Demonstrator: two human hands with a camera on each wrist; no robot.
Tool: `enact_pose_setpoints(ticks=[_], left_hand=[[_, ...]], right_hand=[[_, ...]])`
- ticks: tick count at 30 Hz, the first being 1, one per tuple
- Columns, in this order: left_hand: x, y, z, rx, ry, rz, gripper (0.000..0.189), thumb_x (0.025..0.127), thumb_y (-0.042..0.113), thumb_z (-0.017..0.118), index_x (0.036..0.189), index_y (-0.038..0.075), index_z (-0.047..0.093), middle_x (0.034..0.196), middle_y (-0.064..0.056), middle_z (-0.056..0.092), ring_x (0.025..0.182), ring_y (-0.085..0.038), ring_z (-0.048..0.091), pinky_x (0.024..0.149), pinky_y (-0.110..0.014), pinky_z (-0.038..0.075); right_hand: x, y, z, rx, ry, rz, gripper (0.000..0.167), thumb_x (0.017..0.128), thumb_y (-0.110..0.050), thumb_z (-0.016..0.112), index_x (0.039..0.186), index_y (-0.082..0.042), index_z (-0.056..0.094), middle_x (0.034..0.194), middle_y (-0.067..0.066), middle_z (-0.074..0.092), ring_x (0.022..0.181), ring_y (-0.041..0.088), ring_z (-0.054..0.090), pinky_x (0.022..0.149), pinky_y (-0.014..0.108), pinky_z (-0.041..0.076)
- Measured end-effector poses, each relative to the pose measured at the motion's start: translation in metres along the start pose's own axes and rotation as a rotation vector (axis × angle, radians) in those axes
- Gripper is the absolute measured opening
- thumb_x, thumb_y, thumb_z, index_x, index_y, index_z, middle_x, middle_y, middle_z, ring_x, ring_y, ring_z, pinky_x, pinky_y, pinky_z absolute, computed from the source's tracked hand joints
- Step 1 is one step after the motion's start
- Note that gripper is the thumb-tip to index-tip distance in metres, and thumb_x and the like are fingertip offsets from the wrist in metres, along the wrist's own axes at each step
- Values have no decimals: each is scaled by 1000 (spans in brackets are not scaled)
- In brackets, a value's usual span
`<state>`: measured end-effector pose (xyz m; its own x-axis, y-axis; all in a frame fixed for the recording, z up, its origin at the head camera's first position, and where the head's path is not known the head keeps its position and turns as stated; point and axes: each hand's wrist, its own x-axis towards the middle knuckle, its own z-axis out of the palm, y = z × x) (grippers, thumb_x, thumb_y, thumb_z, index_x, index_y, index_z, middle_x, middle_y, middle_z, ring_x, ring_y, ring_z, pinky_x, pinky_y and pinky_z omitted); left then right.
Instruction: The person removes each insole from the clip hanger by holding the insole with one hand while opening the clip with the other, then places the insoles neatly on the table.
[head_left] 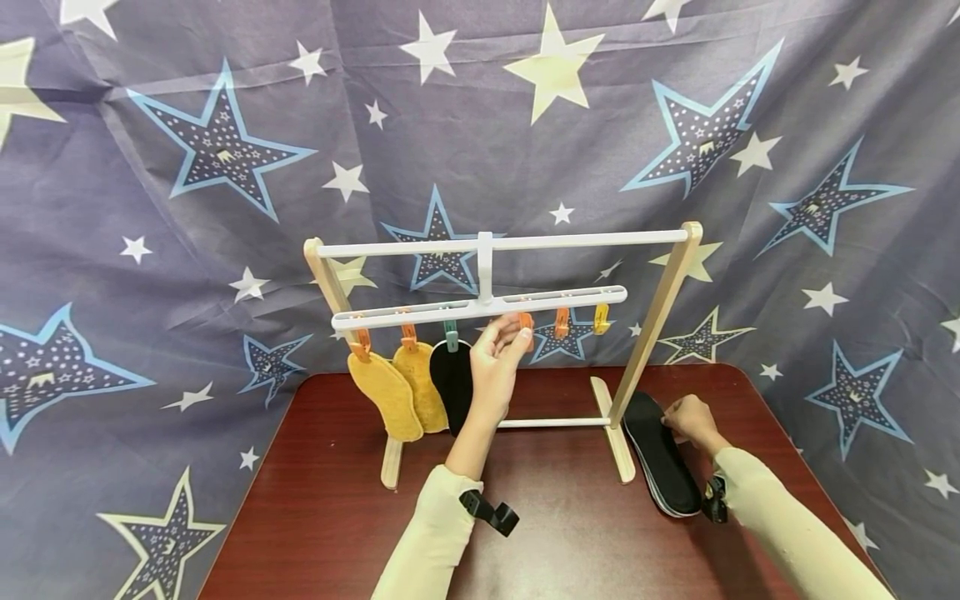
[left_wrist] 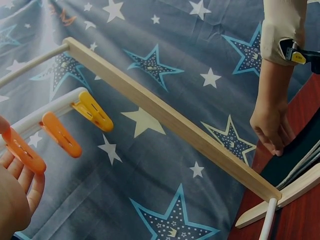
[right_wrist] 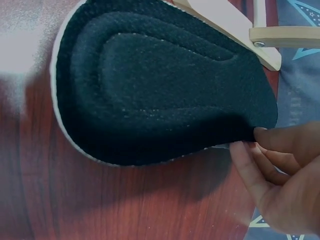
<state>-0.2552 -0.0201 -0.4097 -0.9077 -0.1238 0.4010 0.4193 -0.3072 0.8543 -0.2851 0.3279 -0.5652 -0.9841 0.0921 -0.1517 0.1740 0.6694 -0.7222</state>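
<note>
My left hand (head_left: 498, 354) pinches an orange clip (left_wrist: 25, 152) on the white hanger (head_left: 555, 302), thumb in front and fingers behind. Another orange clip (left_wrist: 61, 135) and a yellow clip (left_wrist: 93, 111) hang free to its right. At the hanger's left, orange clips hold two yellow insoles (head_left: 384, 396), and a green clip (head_left: 451, 333) holds a black insole (head_left: 448, 379), partly behind my left hand. On the right, my right hand (head_left: 692, 421) pinches the side edge of a black insole (right_wrist: 165, 85) with a pale rim, just over the table.
The hanger hooks over the white rail of a wooden stand (head_left: 652, 325), whose right foot (head_left: 615, 433) lies beside the black insole. A dark red table (head_left: 555, 533) carries the stand. Star-printed cloth (head_left: 480, 125) hangs behind it.
</note>
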Motion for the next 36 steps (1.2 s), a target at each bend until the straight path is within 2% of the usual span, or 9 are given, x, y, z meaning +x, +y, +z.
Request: enact_pose_setpoints(ticks=[10, 22, 36], left_hand=[[0, -1, 1, 2, 1, 5, 37, 92, 0, 66, 124, -15, 60, 111, -27, 65, 93, -6, 66, 81, -17, 57], [-2, 0, 2, 13, -9, 7, 38, 92, 1, 66, 126, -14, 60, 116, -35, 62, 94, -6, 66, 82, -17, 57], [-2, -1, 2, 18, -15, 16, 39, 93, 2, 65, 127, -14, 60, 119, -36, 61, 96, -6, 65, 84, -17, 56]], right_hand=[[-1, 0, 3, -52, 31, -9, 14, 85, 0, 66, 87, 13, 70, 77, 22, 71, 54, 22, 70, 49, 31, 60], [-3, 1, 7, -111, 70, 7, 15, 81, -2, 64, 68, 3, 68, 58, 7, 65, 41, 7, 60, 44, 26, 53], [-6, -2, 6, -117, 87, 42, 17, 82, -4, 65, 66, 1, 67, 54, 1, 62, 40, 7, 59, 43, 27, 52]])
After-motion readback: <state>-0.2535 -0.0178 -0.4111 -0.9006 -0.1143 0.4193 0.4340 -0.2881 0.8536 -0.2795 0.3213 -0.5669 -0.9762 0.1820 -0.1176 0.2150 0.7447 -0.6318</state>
